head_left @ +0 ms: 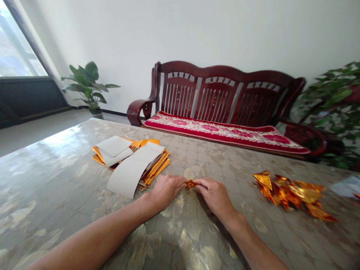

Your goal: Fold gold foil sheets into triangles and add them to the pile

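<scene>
Between my two hands, just above the patterned table [197, 157], is a small crumpled piece of shiny gold foil paper [190, 183]. My left hand [166, 191] pinches its left end, fingers closed. From the other side my right hand [215, 195] grips the right end between thumb and fingers. Left of my left hand lies a stack of gold-edged sheets [154, 168], with pale paper sides facing up [131, 165]. Over on the right rests a loose group of folded gold foil pieces [292, 193], apart from my right hand.
Behind the table stands a dark red wooden bench [215, 93] with a red floral cover [225, 131]. A potted plant [91, 86] is at the back left, and leafy greenery [334, 108] at the right. A clear plastic piece [345, 186] lies by the table's right side.
</scene>
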Available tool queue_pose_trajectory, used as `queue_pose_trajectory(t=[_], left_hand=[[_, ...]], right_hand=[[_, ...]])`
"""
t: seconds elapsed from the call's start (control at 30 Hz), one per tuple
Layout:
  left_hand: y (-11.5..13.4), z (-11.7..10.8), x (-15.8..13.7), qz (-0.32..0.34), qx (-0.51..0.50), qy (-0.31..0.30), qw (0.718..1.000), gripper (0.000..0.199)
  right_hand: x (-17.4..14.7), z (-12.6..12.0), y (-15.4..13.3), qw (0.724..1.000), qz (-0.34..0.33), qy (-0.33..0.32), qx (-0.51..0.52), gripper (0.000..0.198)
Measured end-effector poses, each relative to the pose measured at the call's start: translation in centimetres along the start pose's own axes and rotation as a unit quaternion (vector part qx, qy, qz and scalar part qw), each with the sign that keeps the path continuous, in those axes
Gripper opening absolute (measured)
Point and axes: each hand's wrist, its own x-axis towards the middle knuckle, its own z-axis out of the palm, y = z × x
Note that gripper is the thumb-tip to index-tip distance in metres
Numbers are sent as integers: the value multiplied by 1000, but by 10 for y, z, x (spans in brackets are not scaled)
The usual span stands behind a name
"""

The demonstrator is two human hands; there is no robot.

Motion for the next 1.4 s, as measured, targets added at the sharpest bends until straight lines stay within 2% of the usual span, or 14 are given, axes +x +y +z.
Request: queue_pose_trajectory(t=[0.17,0.33,0.77,0.97,1.2,1.4], left_hand=[[-1,1,1,12,28,-17,999,24],[1,5,0,35,60,-20,997,25],[9,16,0,30,75,-29,996,21],[12,18,-3,15,68,-50,996,13],[18,18,-8,25,101,-71,992,17],[17,19,-5,18,77,-51,996,15]], right_hand=[[-3,2,-1,999,-41,-2,8,21],[-6,7,-7,998,-56,4,-7,23],[-6,12,-25,999,-1,47,-11,21],[-7,15,-29,998,-25,62,-14,26],[-12,16,-32,995,-36,90,-8,27],[-12,18,-29,995,-36,97,-9,26]])
